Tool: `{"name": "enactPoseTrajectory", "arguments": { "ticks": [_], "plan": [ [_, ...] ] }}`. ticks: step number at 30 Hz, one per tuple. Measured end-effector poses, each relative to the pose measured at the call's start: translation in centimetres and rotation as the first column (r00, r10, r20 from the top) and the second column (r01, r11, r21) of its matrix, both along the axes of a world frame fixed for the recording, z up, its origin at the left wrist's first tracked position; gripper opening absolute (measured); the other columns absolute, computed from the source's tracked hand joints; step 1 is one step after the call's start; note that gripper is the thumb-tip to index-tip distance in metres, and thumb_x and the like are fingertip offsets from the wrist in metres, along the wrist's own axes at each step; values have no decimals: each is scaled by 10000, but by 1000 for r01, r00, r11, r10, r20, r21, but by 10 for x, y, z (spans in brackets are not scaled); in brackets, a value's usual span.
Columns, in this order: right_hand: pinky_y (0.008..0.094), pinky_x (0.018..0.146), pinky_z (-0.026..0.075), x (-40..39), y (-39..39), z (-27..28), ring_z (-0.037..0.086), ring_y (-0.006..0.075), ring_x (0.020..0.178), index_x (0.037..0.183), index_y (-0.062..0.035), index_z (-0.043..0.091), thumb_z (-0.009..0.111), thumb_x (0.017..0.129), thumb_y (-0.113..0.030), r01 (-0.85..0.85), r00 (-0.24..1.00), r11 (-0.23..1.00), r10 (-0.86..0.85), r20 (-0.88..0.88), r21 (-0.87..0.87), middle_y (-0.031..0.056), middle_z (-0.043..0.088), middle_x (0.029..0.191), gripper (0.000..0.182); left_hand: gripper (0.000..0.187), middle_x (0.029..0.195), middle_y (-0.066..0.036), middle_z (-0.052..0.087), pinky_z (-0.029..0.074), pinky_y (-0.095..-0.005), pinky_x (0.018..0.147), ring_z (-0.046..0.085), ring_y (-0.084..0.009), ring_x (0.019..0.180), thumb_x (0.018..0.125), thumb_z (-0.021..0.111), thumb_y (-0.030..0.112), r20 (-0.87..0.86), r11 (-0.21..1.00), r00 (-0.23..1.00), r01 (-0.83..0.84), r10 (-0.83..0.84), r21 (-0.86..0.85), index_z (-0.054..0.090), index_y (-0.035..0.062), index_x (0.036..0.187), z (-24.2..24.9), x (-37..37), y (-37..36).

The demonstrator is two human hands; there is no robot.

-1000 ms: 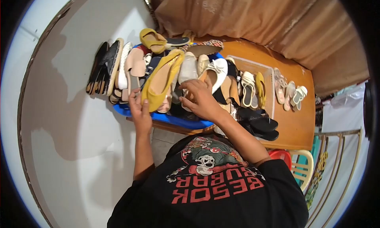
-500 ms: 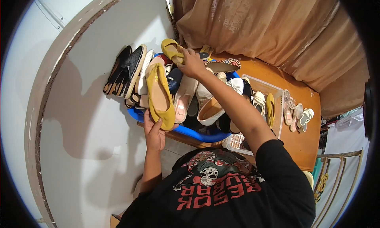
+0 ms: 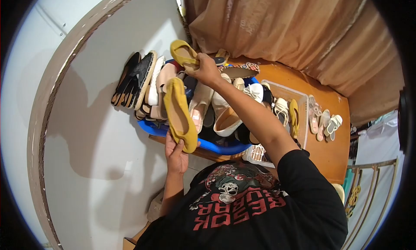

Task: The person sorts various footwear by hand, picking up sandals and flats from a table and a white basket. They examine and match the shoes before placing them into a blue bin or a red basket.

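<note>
My left hand point(image 3: 177, 156) grips a yellow flat shoe point(image 3: 177, 109) by its lower end, fingers beneath and thumb on the side. The shoe is tilted upright in front of the basket, its beige insole facing me. In my right hand point(image 3: 205, 71) is a second yellow flat shoe point(image 3: 181, 52), raised above the far left of the pile. Below both shoes stands a blue basket point(image 3: 221, 148) crammed with footwear. White shoes point(image 3: 227, 117) lie near its middle, and black woven sandals point(image 3: 143, 74) lean at its left edge.
A clear plastic bin point(image 3: 306, 120) with more shoes sits right of the basket on the orange-brown table point(image 3: 333, 159). Several small sandals point(image 3: 323, 122) lie farther right. A brown curtain point(image 3: 277, 29) hangs behind, and a pale wall point(image 3: 108, 133) rises at left.
The shoe in my left hand has moved down and slightly right, closer to me. My right hand has shifted a little left with its shoe. Both shoes stay held.
</note>
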State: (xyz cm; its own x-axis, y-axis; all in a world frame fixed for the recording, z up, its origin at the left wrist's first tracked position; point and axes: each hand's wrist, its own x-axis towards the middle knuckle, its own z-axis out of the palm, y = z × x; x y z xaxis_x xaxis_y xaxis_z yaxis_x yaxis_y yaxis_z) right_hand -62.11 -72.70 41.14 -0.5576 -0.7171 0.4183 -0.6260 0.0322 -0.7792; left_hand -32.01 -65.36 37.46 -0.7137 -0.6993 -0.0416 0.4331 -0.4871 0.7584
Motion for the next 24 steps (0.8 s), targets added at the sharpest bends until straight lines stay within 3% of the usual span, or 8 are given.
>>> {"name": "enactPoseTrajectory", "arguments": {
  "ticks": [5, 6, 8, 12, 14, 17, 20, 24],
  "plan": [
    [382, 812, 515, 41, 59, 22, 669, 302, 889, 1022, 54, 654, 878, 643, -304, -41, 963, 983, 87, 254, -181, 206, 679, 950, 568, 552, 1402, -151, 478, 596, -479, 861, 574, -304, 1205, 990, 518, 86, -4, 993, 995, -102, 102, -66, 277, 98, 1486, 10, -23, -15],
    [305, 745, 514, 55, 72, 16, 610, 124, 815, 1002, 24, 626, 910, 676, -252, -73, 932, 967, 154, 329, -246, 66, 672, 884, 513, 511, 1396, -123, 470, 596, -457, 854, 579, -281, 1190, 1009, 513, 114, -17, 993, 998, -69, 68, -93, 279, 90, 1463, 15, -27, -15],
    [293, 699, 498, 80, 109, 12, 589, 113, 784, 959, 21, 644, 909, 683, -292, -48, 932, 995, 76, 354, -88, 59, 648, 826, 493, 510, 1404, -118, 465, 594, -439, 849, 576, -273, 1194, 1009, 518, 121, -4, 993, 997, -75, 75, -93, 282, 92, 1460, 20, -36, -12],
    [293, 657, 464, 99, 162, 13, 542, 114, 739, 840, 8, 632, 907, 686, -311, -117, 918, 993, 121, 379, -34, 62, 606, 785, 449, 565, 1440, -108, 441, 541, -395, 935, 532, -239, 1248, 999, 538, 120, -33, 984, 992, -122, 119, -127, 259, 99, 1490, 11, -56, -4],
    [346, 653, 459, 95, 190, 31, 560, 201, 707, 794, 36, 591, 899, 670, -371, -96, 963, 995, 86, 254, 28, 136, 579, 755, 525, 580, 1449, -112, 436, 532, -395, 948, 523, -234, 1258, 995, 532, 104, -26, 977, 988, -156, 154, -145, 255, 100, 1505, 18, -65, 8],
    [349, 679, 464, 84, 228, 35, 562, 201, 717, 841, 32, 609, 909, 655, -373, -24, 981, 996, 39, 189, -82, 140, 572, 771, 537, 576, 1454, -101, 428, 428, -388, 1066, 478, -230, 1304, 993, 530, 92, -25, 980, 1000, -22, 18, -198, 258, 80, 1501, 33, -79, 22],
    [324, 787, 495, 77, 282, 36, 637, 210, 877, 917, 38, 630, 912, 664, -307, 20, 975, 997, -4, 222, -68, 147, 664, 966, 513, 591, 1446, -98, 423, 331, -360, 1128, 430, -194, 1330, 966, 585, 90, -62, 956, 979, 173, -193, -238, 279, 24, 1468, 42, -98, 40],
    [319, 890, 480, 78, 358, 37, 634, 203, 1006, 1029, 33, 651, 900, 688, -219, 153, 959, 983, -123, 256, -100, 134, 659, 1100, 492, 558, 1347, -112, 519, 427, -347, 1048, 532, -199, 1227, 954, 582, 53, 46, 851, 908, 406, -416, -333, 313, 6, 1441, 53, -124, 87]
  ]
}}
